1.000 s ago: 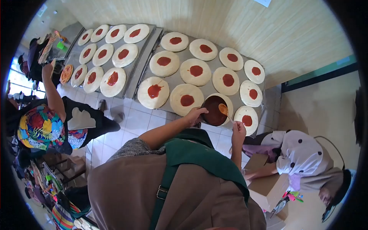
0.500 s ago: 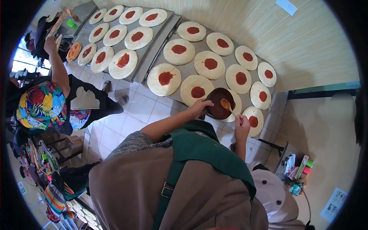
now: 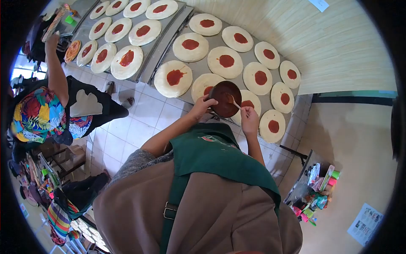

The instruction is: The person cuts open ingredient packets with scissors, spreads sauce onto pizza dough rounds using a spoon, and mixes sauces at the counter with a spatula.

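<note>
Twelve rounds of dough (image 3: 257,72) lie on the table (image 3: 179,98) in front of you, each with a patch of red sauce (image 3: 261,78) near its middle. Your left hand (image 3: 202,106) grips the bowl (image 3: 217,111) by its side, thumb over the rim; you cannot tell how the fingers beneath it sit. Your right hand (image 3: 249,119) pinches the handle of the spoon (image 3: 235,103) between thumb and fingers, with the other fingers curled in. The spoon's head dips into the dark red sauce inside the bowl. The bowl is over the table's near edge, partly hiding two of the rounds.

To your left, a second table (image 3: 146,71) holds ten more rounds with sauce, and a pizza (image 3: 72,51) covered nearly to its edge lies at its near left corner. Beyond it, another person (image 3: 57,72) in a bright floral top reaches an arm forward. To your right, a small table (image 3: 299,178) carries brightly coloured packets (image 3: 325,178), and a printed sheet (image 3: 365,224) hangs on the wall (image 3: 355,161).
</note>
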Demonstrator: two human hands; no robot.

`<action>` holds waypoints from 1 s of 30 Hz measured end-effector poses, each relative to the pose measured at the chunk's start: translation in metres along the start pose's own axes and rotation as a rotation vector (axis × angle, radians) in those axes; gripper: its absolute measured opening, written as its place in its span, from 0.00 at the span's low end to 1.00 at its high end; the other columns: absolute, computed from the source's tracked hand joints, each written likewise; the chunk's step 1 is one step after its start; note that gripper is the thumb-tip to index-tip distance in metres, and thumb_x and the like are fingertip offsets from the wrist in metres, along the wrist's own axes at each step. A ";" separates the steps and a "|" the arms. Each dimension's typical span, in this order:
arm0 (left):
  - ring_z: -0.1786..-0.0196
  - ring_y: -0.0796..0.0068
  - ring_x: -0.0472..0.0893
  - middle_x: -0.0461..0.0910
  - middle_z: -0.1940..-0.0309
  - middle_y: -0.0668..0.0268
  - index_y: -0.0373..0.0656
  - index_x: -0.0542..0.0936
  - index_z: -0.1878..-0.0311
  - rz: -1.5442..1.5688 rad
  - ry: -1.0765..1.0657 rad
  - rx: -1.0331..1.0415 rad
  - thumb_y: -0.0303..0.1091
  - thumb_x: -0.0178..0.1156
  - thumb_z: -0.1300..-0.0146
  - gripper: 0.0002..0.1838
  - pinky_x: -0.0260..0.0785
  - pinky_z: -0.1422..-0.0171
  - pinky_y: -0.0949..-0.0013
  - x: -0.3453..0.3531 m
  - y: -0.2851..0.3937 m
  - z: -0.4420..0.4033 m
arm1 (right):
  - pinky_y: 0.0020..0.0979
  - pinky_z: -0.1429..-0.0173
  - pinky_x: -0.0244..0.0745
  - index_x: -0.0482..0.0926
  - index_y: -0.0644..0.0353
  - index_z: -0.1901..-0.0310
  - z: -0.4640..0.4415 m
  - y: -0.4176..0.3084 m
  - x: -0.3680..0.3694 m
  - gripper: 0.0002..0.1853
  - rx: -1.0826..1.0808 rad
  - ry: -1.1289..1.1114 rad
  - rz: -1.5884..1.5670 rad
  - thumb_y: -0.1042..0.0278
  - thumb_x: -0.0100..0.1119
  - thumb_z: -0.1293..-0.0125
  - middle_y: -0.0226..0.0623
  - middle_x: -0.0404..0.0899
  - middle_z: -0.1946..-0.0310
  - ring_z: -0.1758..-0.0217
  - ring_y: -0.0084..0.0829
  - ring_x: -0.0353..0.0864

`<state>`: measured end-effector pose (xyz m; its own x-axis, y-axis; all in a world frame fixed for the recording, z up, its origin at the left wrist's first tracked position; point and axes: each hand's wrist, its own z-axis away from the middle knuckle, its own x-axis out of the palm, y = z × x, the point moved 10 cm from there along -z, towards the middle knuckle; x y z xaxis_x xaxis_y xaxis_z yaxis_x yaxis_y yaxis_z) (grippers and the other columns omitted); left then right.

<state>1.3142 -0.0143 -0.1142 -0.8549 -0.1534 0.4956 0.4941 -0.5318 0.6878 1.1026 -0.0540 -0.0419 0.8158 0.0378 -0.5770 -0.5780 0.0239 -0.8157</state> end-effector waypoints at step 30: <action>0.52 0.73 0.75 0.77 0.58 0.69 0.46 0.75 0.53 0.375 0.680 0.272 0.40 0.64 0.45 0.18 0.68 0.47 0.63 -0.213 -0.040 0.147 | 0.38 0.70 0.69 0.76 0.61 0.64 -0.040 -0.147 0.216 0.09 -0.606 -0.174 -0.041 0.64 0.55 0.33 0.34 0.77 0.78 0.75 0.35 0.76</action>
<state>1.5001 0.1622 -0.1693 -0.4913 -0.7984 0.3481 0.7122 -0.1381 0.6883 1.3646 -0.0894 -0.0479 0.7931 0.2119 -0.5710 -0.3924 -0.5392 -0.7452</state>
